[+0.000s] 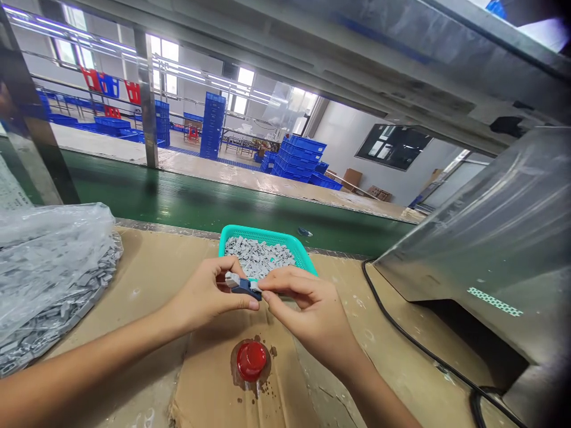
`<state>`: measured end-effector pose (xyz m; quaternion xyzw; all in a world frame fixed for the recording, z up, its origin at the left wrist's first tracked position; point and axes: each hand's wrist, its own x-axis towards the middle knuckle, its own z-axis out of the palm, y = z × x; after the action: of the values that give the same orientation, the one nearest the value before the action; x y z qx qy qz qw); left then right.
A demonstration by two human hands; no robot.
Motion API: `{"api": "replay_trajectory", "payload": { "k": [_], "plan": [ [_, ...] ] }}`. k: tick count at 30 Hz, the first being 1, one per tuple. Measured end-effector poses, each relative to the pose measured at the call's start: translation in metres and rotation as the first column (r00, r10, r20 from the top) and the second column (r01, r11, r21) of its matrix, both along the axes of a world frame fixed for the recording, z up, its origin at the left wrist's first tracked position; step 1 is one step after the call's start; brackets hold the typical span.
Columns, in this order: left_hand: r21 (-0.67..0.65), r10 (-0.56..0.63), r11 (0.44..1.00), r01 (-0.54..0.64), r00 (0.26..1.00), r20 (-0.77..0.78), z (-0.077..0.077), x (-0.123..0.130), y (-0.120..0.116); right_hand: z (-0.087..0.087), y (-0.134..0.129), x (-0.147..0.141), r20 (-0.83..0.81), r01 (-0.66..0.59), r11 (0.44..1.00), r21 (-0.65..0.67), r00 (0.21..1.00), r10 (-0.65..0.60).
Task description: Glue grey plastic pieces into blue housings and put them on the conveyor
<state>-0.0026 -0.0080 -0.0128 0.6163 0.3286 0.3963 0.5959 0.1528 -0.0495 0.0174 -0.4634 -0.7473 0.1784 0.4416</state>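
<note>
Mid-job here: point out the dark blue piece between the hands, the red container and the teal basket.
Dark blue piece [241,286]: head view, middle of its body.
Red container [251,360]: head view, middle of its visible surface.
Teal basket [303,254]: head view, its right wall.

Bright windows [245,77] break up the white walls [343,134].

navy and grey part [242,286], turquoise basket [305,255], grey pieces [263,254], red cup [252,361], green belt [191,199]
</note>
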Motion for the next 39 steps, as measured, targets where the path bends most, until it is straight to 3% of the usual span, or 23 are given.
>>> {"api": "replay_trajectory", "payload": {
  "k": [11, 16, 18, 20, 22, 23, 25, 30, 33, 36, 38, 39],
  "plan": [
    [-0.027, 0.061, 0.998, -0.060, 0.996, 0.070, 0.006, -0.001, -0.003, -0.003, -0.005, -0.002, 0.041, -0.093, 0.995, -0.024, 0.995, 0.094],
    [-0.240, 0.051, 0.971, 0.023, 0.953, 0.298, 0.006, 0.002, -0.002, -0.012, -0.008, -0.009, 0.093, -0.117, 0.993, -0.014, 0.989, 0.118],
    [-0.307, 0.104, 0.952, 0.009, 0.931, 0.351, 0.009, 0.002, 0.000, -0.016, -0.002, -0.008, 0.070, -0.128, 0.992, 0.014, 0.990, 0.126],
    [-0.323, 0.188, 0.944, -0.062, 0.907, 0.377, 0.013, 0.000, 0.005, -0.019, 0.010, -0.001, 0.008, -0.080, 0.993, 0.083, 0.997, 0.079],
    [-0.312, 0.266, 0.939, -0.146, 0.882, 0.388, 0.015, -0.002, 0.012, -0.021, 0.029, 0.012, -0.022, 0.056, 0.989, 0.135, 0.998, -0.053],
    [-0.306, 0.292, 0.935, -0.177, 0.875, 0.386, 0.016, -0.004, 0.016, -0.021, 0.039, 0.020, 0.011, 0.133, 0.984, 0.117, 0.991, -0.136],
    [-0.306, 0.323, 0.928, -0.212, 0.867, 0.380, 0.015, -0.009, 0.024, -0.020, 0.060, 0.037, 0.238, 0.245, 0.969, 0.037, 0.940, -0.246],
    [-0.312, 0.349, 0.922, -0.228, 0.838, 0.419, 0.004, -0.019, 0.041, -0.021, 0.093, 0.057, 0.542, 0.183, 0.977, -0.113, 0.835, -0.093],
    [-0.253, 0.347, 0.931, -0.264, 0.854, 0.387, -0.004, -0.025, 0.050, -0.022, 0.101, 0.057, 0.644, 0.157, 0.970, -0.184, 0.765, -0.002],
    [-0.108, 0.352, 0.936, -0.335, 0.888, 0.295, -0.008, -0.035, 0.071, -0.021, 0.105, 0.055, 0.686, 0.137, 0.963, -0.231, 0.725, 0.061],
    [0.101, 0.442, 0.885, -0.455, 0.888, 0.123, -0.007, -0.044, 0.094, -0.023, 0.106, 0.055, 0.696, 0.134, 0.963, -0.234, 0.715, 0.070],
    [0.244, 0.517, 0.832, -0.499, 0.856, -0.009, -0.006, -0.048, 0.108, -0.024, 0.107, 0.056, 0.697, 0.134, 0.965, -0.227, 0.714, 0.065]
  ]
}}
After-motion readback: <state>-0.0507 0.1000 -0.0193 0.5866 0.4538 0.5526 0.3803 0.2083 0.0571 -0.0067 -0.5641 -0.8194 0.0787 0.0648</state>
